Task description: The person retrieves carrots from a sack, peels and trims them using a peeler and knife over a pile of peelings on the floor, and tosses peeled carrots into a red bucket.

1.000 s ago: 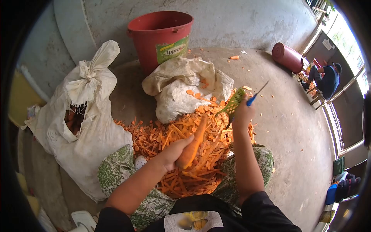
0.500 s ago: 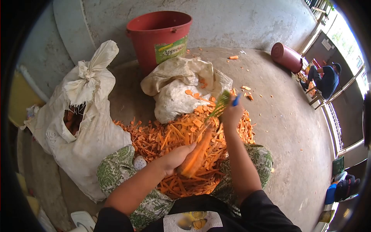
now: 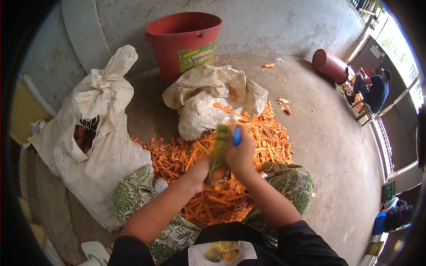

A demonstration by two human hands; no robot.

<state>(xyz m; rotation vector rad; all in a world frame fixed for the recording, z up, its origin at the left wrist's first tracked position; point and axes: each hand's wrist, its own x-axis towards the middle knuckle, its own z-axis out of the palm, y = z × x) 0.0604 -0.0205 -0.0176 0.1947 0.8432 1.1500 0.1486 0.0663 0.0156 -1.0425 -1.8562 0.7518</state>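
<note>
My right hand is closed round a green Y-shaped peeler, its forked end pointing down towards me. A blue handle-like piece also sticks out of that hand; what it belongs to is hidden. My left hand is closed round a carrot, mostly covered by the hands and the peeler's fork. Whether the blade touches the carrot is blurred. Under both hands spreads a heap of orange carrot peelings and cut slices, between my knees.
At the left stands a tied white sack with carrots showing through a hole. A crumpled white sack lies behind the heap, before a red bucket. Far right, a person sits near a tipped red drum.
My right hand has moved down and left, bringing the peeler over the carrot. The carrot now points more towards the camera, and my left hand has shifted slightly up.
</note>
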